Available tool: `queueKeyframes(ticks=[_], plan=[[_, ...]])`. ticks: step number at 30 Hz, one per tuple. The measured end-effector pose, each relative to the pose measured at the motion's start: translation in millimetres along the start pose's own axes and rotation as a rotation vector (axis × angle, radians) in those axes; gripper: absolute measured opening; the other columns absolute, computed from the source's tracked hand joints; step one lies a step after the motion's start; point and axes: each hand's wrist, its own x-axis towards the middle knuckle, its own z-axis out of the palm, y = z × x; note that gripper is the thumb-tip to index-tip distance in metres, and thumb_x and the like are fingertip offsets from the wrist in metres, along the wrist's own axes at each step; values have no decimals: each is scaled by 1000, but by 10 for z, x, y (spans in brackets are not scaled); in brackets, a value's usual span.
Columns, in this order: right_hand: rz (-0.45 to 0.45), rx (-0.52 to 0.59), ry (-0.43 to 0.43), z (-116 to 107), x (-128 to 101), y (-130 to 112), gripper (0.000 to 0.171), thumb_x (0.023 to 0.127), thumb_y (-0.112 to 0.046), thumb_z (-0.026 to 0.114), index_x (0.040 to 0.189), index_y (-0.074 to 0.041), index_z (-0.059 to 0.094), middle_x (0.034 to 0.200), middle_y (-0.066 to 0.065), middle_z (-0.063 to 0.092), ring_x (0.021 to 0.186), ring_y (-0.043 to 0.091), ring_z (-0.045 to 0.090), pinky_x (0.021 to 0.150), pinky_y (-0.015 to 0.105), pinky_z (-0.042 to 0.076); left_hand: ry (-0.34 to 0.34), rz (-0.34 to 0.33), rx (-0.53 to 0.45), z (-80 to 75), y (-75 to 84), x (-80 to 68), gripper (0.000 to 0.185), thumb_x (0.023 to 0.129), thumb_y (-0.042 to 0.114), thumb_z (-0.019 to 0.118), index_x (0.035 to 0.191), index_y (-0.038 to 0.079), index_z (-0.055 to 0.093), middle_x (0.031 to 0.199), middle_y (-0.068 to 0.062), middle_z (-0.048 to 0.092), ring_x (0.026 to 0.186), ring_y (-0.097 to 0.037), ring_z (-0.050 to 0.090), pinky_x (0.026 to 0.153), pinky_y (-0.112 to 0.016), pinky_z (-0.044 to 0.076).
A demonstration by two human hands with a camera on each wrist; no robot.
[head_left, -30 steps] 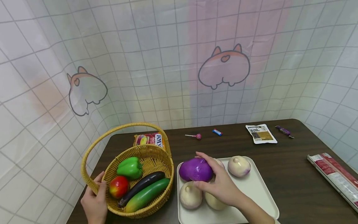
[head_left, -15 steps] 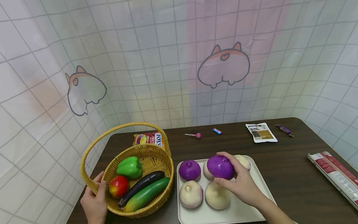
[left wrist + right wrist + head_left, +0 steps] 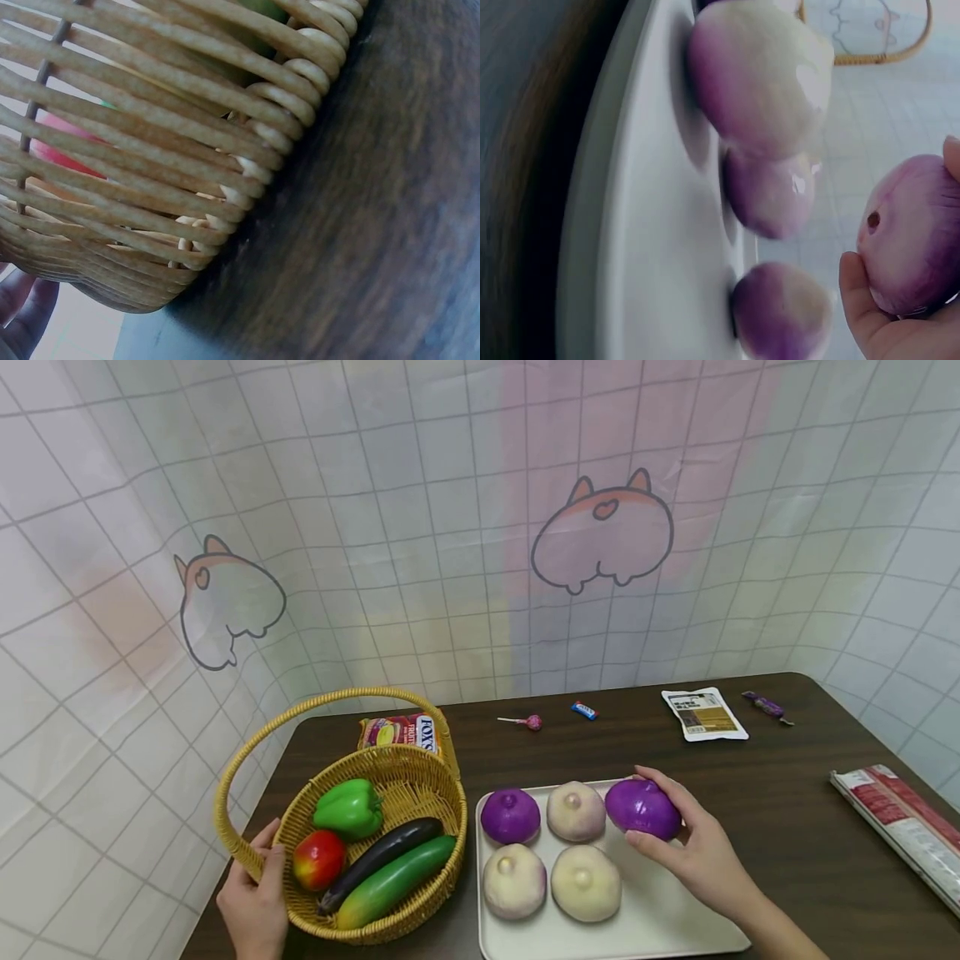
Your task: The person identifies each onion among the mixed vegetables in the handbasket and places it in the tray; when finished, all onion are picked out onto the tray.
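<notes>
My right hand (image 3: pixel 693 852) grips a purple onion (image 3: pixel 642 810) between thumb and fingers, above the far right part of a white tray (image 3: pixel 667 918). In the right wrist view its pale underside shows a small dark hole. Another purple onion (image 3: pixel 510 816) sits at the tray's far left corner. Several whitish onions (image 3: pixel 585 882) with purple-tinted bottoms stand beside it; one is hidden behind the held onion in the head view. My left hand (image 3: pixel 255 893) holds the left side of a wicker basket (image 3: pixel 420 918) at the foot of its handle, thumb on top.
In the basket lie a green pepper (image 3: pixel 348 808), a red fruit (image 3: pixel 318 860), an eggplant (image 3: pixel 382 864) and a green cucumber-like vegetable (image 3: pixel 397 882). Behind are a biscuit pack (image 3: pixel 397 732), a lollipop (image 3: pixel 532 722) and small packets. A long red-white package (image 3: pixel 900 818) lies right.
My right hand has carried the purple onion from the tray's far left side rightward across the other onions. My left hand keeps its hold on the basket.
</notes>
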Motion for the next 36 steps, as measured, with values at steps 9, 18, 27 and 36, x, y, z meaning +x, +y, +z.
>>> queueKeyframes(ticks=[9, 18, 27, 36], plan=[[24, -5, 50, -183, -57, 70, 66, 83, -4, 76, 141, -12, 46, 134, 6, 48, 106, 2, 55, 81, 18, 49, -6, -3, -17, 32, 15, -1, 18, 95, 17, 64, 102, 2, 73, 119, -3, 70, 91, 8, 58, 73, -9, 38], [41, 77, 71, -322, -120, 214, 67, 83, 4, 74, 141, -6, 45, 133, -12, 49, 107, 1, 56, 79, 18, 51, -18, 5, -22, 72, 7, 6, 17, 95, 16, 64, 103, 4, 73, 119, -3, 70, 93, 8, 58, 77, -7, 38], [55, -3, 64, -394, -138, 379, 68, 82, -1, 77, 142, -7, 45, 132, -16, 46, 105, -3, 54, 77, 18, 52, -9, -4, -13, 59, 17, 9, 18, 94, 17, 66, 90, 0, 70, 119, -3, 70, 93, 5, 58, 74, -10, 37], [50, -5, 41, -498, -148, 412, 64, 85, 1, 72, 142, -8, 44, 132, -12, 46, 107, -1, 52, 75, 22, 52, -10, -47, -13, 20, -17, 8, 25, 94, 19, 66, 82, -2, 60, 119, -3, 70, 101, 6, 56, 77, -8, 38]])
